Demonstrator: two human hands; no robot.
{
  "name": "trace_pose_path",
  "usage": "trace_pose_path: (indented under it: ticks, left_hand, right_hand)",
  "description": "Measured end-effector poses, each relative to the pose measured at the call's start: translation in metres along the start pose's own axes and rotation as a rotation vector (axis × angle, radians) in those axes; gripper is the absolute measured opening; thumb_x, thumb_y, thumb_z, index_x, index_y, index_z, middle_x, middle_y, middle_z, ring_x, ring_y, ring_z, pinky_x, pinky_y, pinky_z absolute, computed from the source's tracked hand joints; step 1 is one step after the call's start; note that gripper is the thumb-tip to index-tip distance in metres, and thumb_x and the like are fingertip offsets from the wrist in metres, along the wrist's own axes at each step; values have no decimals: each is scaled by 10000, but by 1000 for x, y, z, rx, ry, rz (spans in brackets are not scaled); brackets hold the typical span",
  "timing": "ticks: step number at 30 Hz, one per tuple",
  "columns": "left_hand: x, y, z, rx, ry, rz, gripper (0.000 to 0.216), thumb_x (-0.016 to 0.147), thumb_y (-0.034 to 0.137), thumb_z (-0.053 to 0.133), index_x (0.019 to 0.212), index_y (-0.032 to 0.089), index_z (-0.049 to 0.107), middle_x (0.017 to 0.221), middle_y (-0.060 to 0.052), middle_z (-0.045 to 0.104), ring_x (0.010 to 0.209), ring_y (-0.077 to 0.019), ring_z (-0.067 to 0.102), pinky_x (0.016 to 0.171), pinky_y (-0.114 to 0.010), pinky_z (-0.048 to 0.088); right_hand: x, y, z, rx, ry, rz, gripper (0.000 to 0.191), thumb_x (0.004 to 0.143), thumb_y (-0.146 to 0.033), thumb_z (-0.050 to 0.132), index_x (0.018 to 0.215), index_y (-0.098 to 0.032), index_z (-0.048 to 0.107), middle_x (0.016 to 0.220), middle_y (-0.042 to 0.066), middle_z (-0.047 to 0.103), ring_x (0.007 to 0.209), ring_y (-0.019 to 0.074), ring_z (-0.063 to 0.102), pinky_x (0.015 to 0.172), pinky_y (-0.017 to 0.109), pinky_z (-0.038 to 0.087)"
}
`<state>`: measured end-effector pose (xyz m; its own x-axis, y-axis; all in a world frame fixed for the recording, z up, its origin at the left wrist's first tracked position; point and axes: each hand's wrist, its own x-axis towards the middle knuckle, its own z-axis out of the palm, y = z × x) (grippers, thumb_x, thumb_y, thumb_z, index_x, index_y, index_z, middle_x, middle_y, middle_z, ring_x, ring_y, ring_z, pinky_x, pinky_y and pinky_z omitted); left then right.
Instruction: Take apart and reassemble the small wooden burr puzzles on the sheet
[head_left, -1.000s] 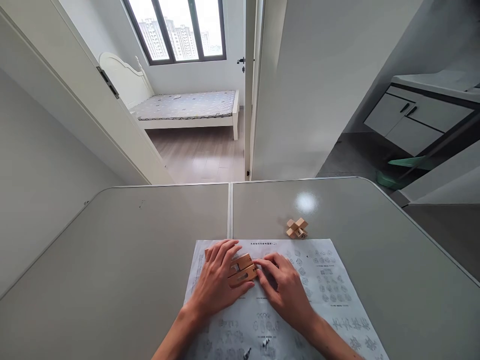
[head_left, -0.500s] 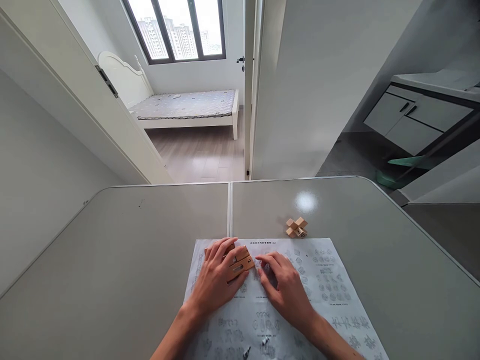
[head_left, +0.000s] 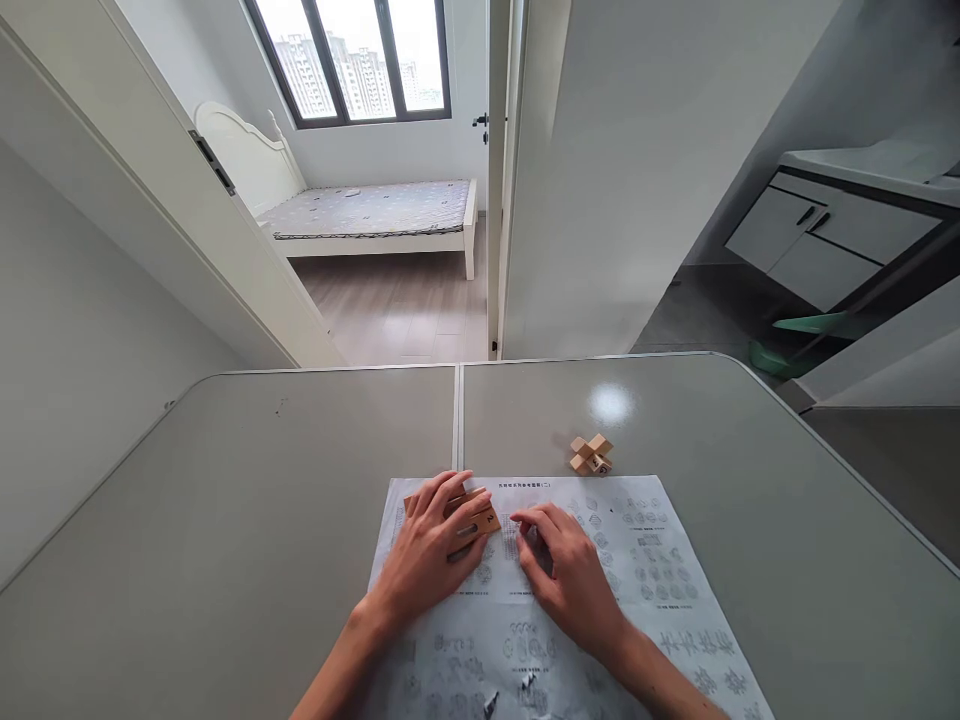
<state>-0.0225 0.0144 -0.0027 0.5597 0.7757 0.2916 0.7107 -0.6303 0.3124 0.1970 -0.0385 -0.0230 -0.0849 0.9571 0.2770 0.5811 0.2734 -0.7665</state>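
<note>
My left hand (head_left: 435, 545) is wrapped over a group of flat wooden puzzle pieces (head_left: 487, 521), one marked with a 2 and cut with a slot. Its fingers hide part of them. On the printed sheet (head_left: 697, 560) to the right rests my right hand (head_left: 570, 570), with nothing in it; thumb and forefinger are apart, the other fingers loosely bent. Small diagrams in rows cover the paper. Beyond its top edge sits an assembled wooden cross puzzle (head_left: 592, 454), with a number on one end.
The grey table (head_left: 187, 520) has a pale seam running away from me. Past its far edge, a doorway shows a bed (head_left: 375, 210) under a window. White cabinets (head_left: 832, 235) stand at the right. The sheet is torn near the bottom.
My left hand has shifted slightly left and tilted the wooden pieces, widening the space between them and my right hand. My right hand stays nearly still.
</note>
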Motion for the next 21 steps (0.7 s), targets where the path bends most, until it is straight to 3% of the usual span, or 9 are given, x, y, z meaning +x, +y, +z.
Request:
trace_pose_path:
  ticks: [6, 11, 17, 21]
  left_hand:
    - [1, -18, -8, 18, 37, -24, 474, 928, 211, 657, 1380, 348, 615, 1464, -80, 596, 1388, -318, 520, 1100, -504, 480]
    - [2, -21, -10, 29, 52, -25, 457, 930, 206, 638, 1370, 323, 611, 1421, -93, 624, 1369, -314, 534, 1090, -490, 480]
    - [1, -22, -9, 5, 11, -52, 465, 948, 290, 684, 1395, 299, 556, 1478, -108, 550, 1393, -330, 480, 1121, -522, 437]
    - [-1, -23, -8, -12, 6, -87, 486, 967, 353, 681, 1417, 284, 511, 1506, -114, 508, 1401, -328, 454, 1133, -528, 416]
  right_hand:
    - [3, 4, -7, 396, 41, 227, 186, 1028, -375, 542, 1042, -225, 651, 825, 26, 639, 677, 193, 612, 635, 316, 528]
    - [11, 12, -13, 781, 232, 395, 230, 1018, -472, 560, 1072, -256, 499, 824, -24, 606, 528, 125, 534, 480, 248, 454]
    - [17, 23, -25, 732, 386, 401, 252, 1022, -425, 567, 1189, -275, 452, 837, -42, 599, 508, 107, 541, 517, 257, 505]
    - [20, 27, -36, 689, 413, 495, 447, 968, -518, 640, 1306, -290, 457, 822, -37, 629, 491, 125, 585, 392, 212, 456]
